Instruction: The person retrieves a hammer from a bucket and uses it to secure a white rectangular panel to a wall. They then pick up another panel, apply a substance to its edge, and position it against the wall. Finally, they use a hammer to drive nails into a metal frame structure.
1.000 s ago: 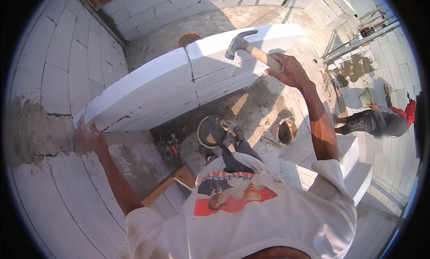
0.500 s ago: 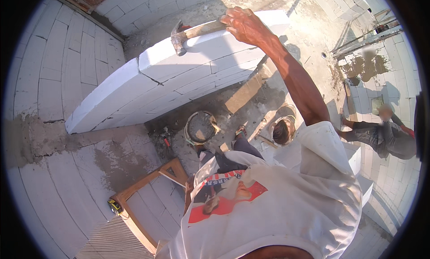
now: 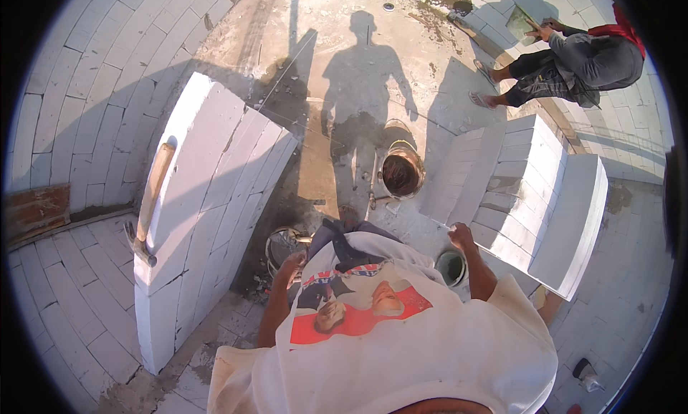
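A claw hammer (image 3: 152,199) with a wooden handle lies on the narrow top of a low white block wall (image 3: 208,177) at the left; neither hand touches it. My left hand (image 3: 289,266) hangs low by my left side, near a mortar-smeared bucket (image 3: 282,248). How its fingers are set is too small to tell. At my right side, my right hand (image 3: 461,235) has its fingers curled, with nothing visible in them. It is nearest the front edge of a stack of white blocks (image 3: 527,174), apparently apart from it.
A bucket of dark wet mix (image 3: 401,176) stands ahead, and a greenish pail (image 3: 451,266) is by my right forearm. At the far right, a co-worker (image 3: 580,63) holds a flat greenish board (image 3: 520,23) near the block wall. A clear bottle (image 3: 588,377) lies lower right.
My right hand has let go of the hammer's handle and come down to my side. The view has turned right, bringing the block stack and the co-worker further in.
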`<state>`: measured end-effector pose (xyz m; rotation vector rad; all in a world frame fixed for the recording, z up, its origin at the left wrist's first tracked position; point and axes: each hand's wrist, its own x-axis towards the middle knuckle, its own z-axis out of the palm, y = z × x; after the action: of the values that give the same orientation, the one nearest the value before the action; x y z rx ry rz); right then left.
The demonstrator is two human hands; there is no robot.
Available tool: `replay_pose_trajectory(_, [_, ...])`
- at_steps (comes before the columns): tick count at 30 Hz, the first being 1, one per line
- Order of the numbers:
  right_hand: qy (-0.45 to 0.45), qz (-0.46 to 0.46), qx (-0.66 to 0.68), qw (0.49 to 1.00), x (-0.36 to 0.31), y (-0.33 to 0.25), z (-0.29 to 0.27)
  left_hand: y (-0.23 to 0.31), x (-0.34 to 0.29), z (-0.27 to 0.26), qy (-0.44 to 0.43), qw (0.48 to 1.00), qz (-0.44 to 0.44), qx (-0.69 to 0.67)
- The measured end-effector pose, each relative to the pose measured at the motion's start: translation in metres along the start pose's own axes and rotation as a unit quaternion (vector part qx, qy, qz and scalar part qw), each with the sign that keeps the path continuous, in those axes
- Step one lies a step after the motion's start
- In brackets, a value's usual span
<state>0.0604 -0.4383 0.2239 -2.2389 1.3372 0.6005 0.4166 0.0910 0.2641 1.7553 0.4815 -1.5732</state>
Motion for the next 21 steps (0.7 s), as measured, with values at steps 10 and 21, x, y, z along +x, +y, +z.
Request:
replay_pose_trajectory(10, [-0.005, -0.019, 0.101, 0.995, 0.018, 0.044, 0.044, 0.298, 0.057, 0.089, -0.137, 0.967, 0.112, 0.180])
replay_pose_trajectory(21, [-0.043, -0.121, 0.166, 0.978, 0.224, -0.182, -0.030, 0.497, 0.184, 0.138, -0.008, 0.864, 0.191, 0.465])
